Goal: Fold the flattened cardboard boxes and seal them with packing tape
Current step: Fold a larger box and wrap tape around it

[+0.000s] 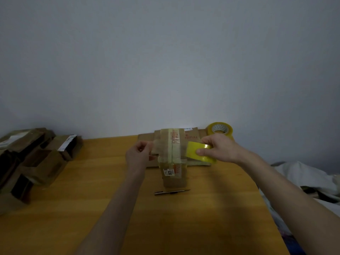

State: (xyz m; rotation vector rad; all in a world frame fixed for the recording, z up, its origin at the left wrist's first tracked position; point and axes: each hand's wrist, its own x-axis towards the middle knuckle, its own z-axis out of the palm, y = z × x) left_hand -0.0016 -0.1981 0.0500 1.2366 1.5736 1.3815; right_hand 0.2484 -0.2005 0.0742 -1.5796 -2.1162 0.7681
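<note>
A small folded cardboard box (173, 159) stands on the wooden table (110, 199), with old tape and a white label on it. My right hand (219, 150) grips a yellow roll of packing tape (201, 152) just right of the box. A clear strip of tape (156, 146) runs from the roll across the box top to my left hand (138, 153), which pinches its free end left of the box.
A second tape roll (219, 129) sits at the back right. Flattened cardboard (193, 137) lies behind the box. A utility knife (172, 192) lies in front of it. Several folded boxes (36, 159) are piled at the left. White cloth (303, 177) lies beyond the table's right edge.
</note>
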